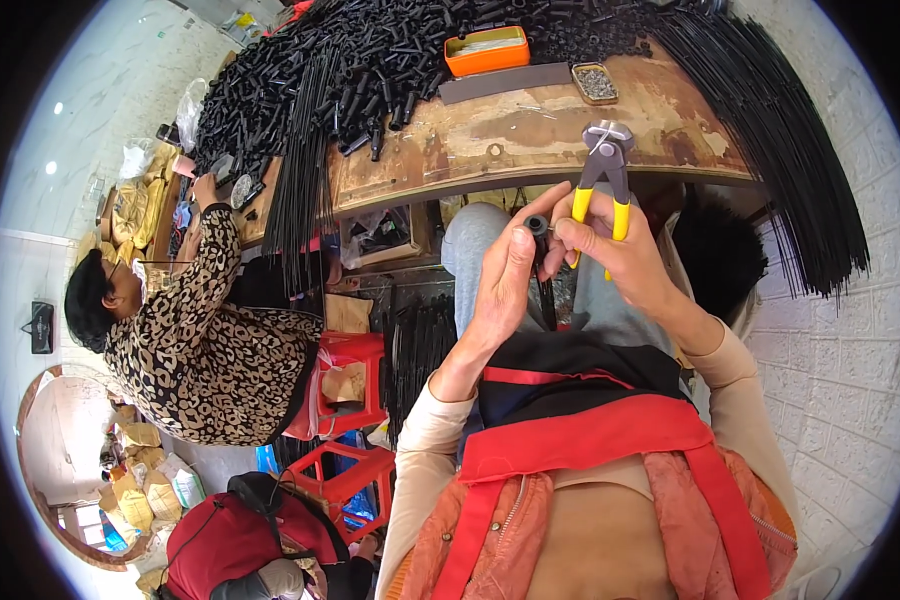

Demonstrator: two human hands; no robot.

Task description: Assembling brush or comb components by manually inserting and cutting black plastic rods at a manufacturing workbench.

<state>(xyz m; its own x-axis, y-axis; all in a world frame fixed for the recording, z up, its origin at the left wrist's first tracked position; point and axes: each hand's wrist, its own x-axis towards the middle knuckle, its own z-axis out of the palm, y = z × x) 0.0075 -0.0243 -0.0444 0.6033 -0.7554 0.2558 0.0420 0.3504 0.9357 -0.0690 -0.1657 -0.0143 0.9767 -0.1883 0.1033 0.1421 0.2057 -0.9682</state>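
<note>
My left hand (502, 280) is closed around a short black tube (537, 226) with a round hollow end facing up. Dark thin strands seem to hang below it between my hands. My right hand (620, 255) grips a pair of end-cutting pincers (607, 165) by their yellow handles, with the metal jaws pointing away from me over the bench edge. The thumb and fingers of that same hand pinch close against the tube's side. Whatever tiny piece sits between those fingertips is too small to make out.
On the wooden bench (410, 165) lie a heap of black tubes (370, 75), an orange box (486, 50) of thin pieces, a grey strip (505, 83) and a small tray (595, 84) of metal bits. Long black rods (770, 120) overhang at right. A person (210, 350) works at left near red stools (355, 370).
</note>
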